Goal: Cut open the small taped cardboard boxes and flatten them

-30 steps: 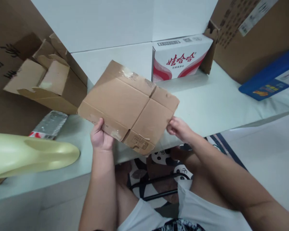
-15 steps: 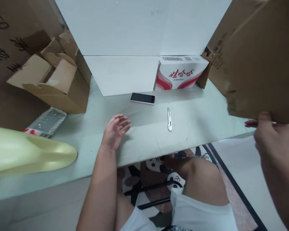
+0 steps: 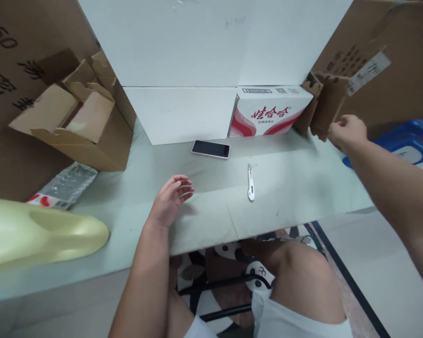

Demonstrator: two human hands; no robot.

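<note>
My left hand [image 3: 172, 195] rests over the pale table covering, palm turned inward, its fingers loosely curled and apart with nothing in them. To its right lies a white utility knife [image 3: 250, 183]. A smartphone [image 3: 210, 149] with a dark screen is farther back. My right hand [image 3: 348, 130] reaches to the back right, fingers closed at the lower edge of a brown cardboard box [image 3: 329, 104]; its fingertips are partly hidden. This box stands tilted beside another brown cardboard piece [image 3: 307, 105], next to a white carton with red lettering [image 3: 271, 112].
Large white boxes [image 3: 183, 112] wall off the back. On the left stand an open cardboard box [image 3: 109, 136], a clear plastic-wrapped pack [image 3: 68, 183] and a smooth pale-yellow object [image 3: 56, 234]. A blue bottle [image 3: 405, 143] lies behind my right forearm. The table's front edge runs above my knees.
My right hand has carried the cardboard from close on the right to the back right, beside the white carton. The blue bottle has come into view. My left hand stays nearly still.
</note>
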